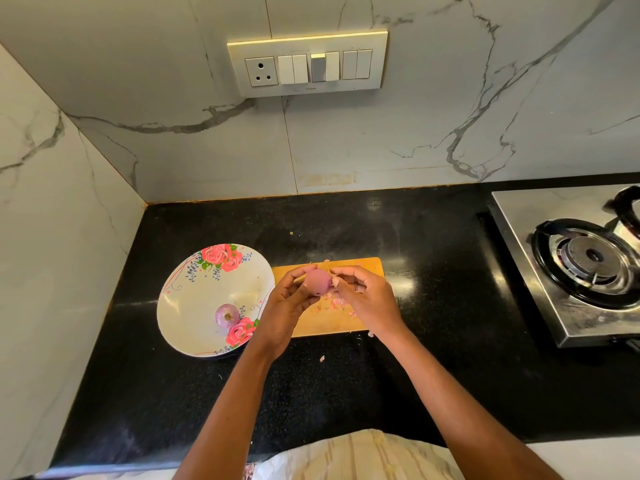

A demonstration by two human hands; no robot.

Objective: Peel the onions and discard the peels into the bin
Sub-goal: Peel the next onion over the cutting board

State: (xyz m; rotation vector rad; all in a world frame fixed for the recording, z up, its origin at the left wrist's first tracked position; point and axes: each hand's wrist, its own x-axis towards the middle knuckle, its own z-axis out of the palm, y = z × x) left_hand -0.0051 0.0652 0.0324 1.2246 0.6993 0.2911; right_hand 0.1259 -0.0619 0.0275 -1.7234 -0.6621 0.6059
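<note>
Grip: left hand (289, 299) cups the onion (318, 282); right hand (360, 292) pinches skin beside it.
Risk: peels (334, 303) below may scatter off the board (332, 320).

Bright, sharp; wide-angle edge distortion

1 pink onion (318, 282) held above scattered peels (331, 304); 1 peeled onion (227, 315) lies apart.

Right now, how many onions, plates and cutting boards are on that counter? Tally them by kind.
Onions: 2, one held over the board, one on the plate
Plates: 1
Cutting boards: 1
Total: 4
</note>
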